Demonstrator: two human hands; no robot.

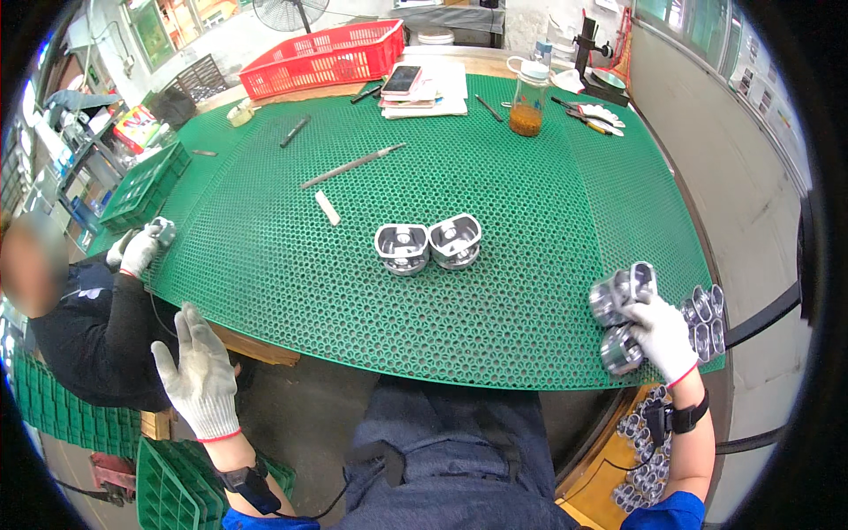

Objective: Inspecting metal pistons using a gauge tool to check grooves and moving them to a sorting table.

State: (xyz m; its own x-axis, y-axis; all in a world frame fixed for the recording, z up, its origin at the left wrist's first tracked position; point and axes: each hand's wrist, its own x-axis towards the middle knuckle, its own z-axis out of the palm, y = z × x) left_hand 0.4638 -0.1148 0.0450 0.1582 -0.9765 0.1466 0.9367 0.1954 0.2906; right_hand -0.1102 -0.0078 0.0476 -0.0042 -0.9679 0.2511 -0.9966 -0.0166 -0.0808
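Observation:
Two shiny metal pistons, a left one [402, 250] and a right one [455, 243], stand side by side on the green perforated mat [512, 309], their hollow ends toward me. At the mat's right edge, my gloved right hand [661, 334] has its fingers closed on a piston [638, 279] in a small cluster. Another piston [621, 351] from this cluster sits beside the fingers. More small metal parts [704, 320] are stacked just right of that hand. My gloved left hand [199, 371] is raised off the mat's near left edge, fingers stretched out, holding nothing.
A file [353, 165], a white stick [328, 208] and a marker [295, 131] lie on the mat. Farther back are a red basket [322, 62], phone [403, 79], jar [527, 102] and pliers [590, 122]. At left, a co-worker [97, 327] handles a metal part. A box of pistons [587, 495] is below right.

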